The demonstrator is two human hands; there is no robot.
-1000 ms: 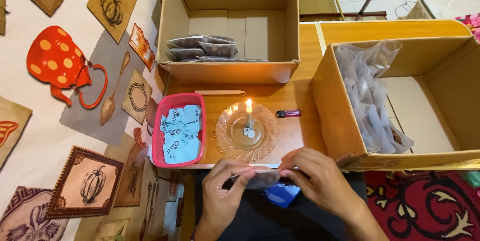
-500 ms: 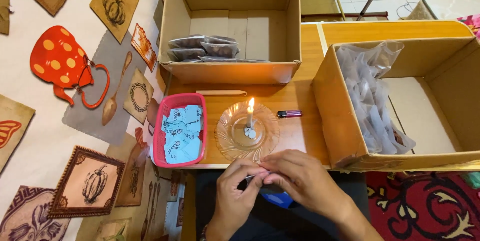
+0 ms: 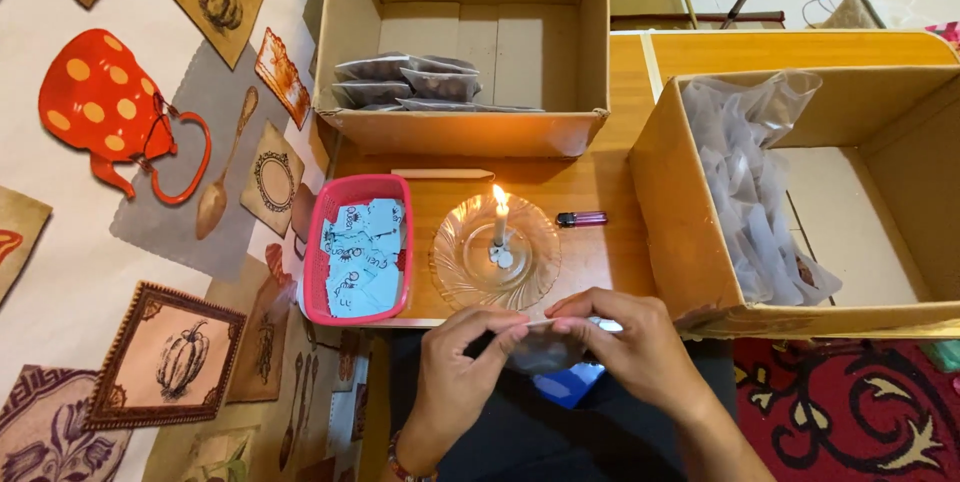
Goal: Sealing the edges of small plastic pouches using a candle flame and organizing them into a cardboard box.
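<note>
Left hand (image 3: 462,367) and right hand (image 3: 640,347) both pinch a small clear plastic pouch (image 3: 545,347) just below lit candle (image 3: 499,217) dish (image 3: 455,272).

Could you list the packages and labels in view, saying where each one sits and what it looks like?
Small clear packet: pinched between left hand and right hand, dark contents.
Paper labels: light blue squares piled in the pink tray, left of the candle dish.
Filled packets: clear, dark contents, stacked in the far cardboard box.
Empty clear bags: bunched in the right cardboard box.
</note>
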